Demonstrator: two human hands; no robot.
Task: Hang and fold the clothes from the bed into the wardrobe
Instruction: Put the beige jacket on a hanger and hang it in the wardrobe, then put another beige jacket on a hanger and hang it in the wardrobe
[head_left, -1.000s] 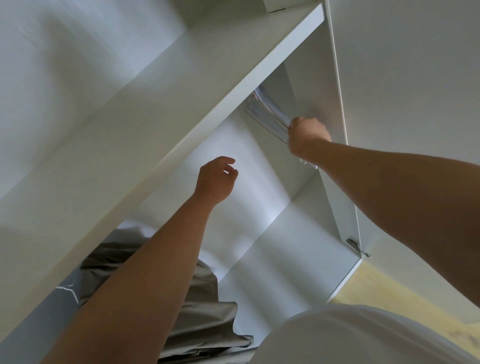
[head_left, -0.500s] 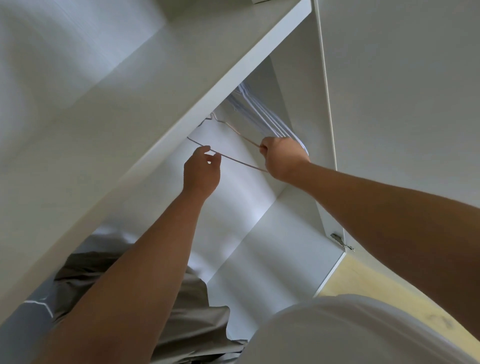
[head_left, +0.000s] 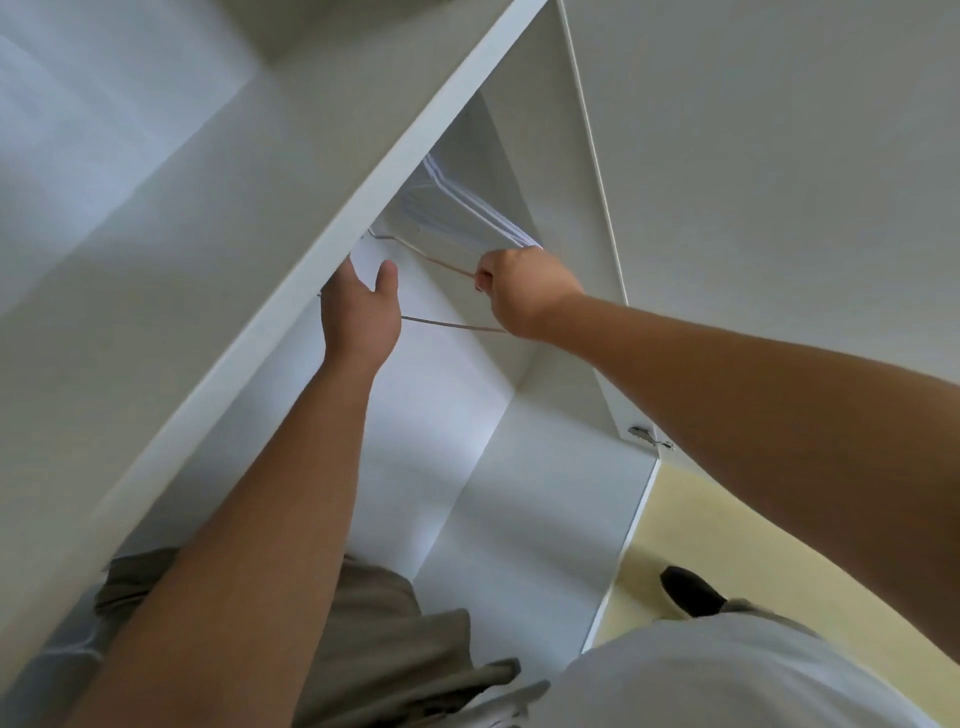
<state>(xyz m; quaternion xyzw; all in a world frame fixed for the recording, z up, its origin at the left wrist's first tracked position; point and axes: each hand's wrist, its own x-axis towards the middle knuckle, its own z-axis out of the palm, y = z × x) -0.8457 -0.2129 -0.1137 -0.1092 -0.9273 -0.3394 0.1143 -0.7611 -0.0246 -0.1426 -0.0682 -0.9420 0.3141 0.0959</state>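
Tan hanger (head_left: 448, 268): inside the wardrobe (head_left: 441, 415), your right hand (head_left: 524, 291) grasping it, left hand (head_left: 361, 317) apparently released, its fingers (head_left: 349, 275) partly hidden behind the shelf (head_left: 415, 140). Done: one grey-brown garment (head_left: 384, 623) hung. Outstanding: dressing this hanger; clothes on the bed, out of view.

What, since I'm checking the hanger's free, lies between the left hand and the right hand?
Head view: two wire stretches of the tan hanger cross between left hand and right hand, which grips it; white wardrobe wall behind.
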